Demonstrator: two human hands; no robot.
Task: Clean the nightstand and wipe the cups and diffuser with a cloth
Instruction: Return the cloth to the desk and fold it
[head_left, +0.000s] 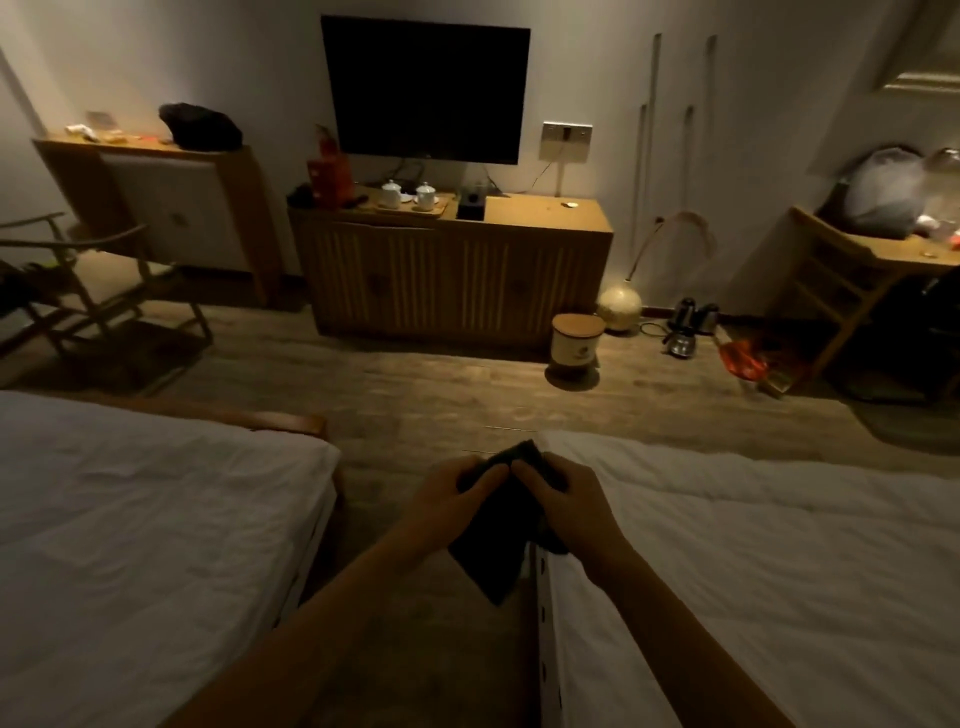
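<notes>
Both hands hold a dark cloth (493, 558) low in the middle of the view, over the gap between two beds. My left hand (452, 501) grips its left upper edge and my right hand (563, 501) grips the right upper edge; the cloth hangs down between them. Far across the room, two white lidded cups (408, 195) stand on a wooden tray (415, 212) on top of a low wooden cabinet (452, 270) under a wall television. No nightstand or diffuser can be made out in this dim view.
White-sheeted beds lie at left (145, 519) and right (779, 561) with a strip of wood floor between. A chair (93, 291) stands at left. On the floor sit a lidded bin (576, 343), a round vase (619, 307) and kettles (693, 322). A desk (872, 260) is at right.
</notes>
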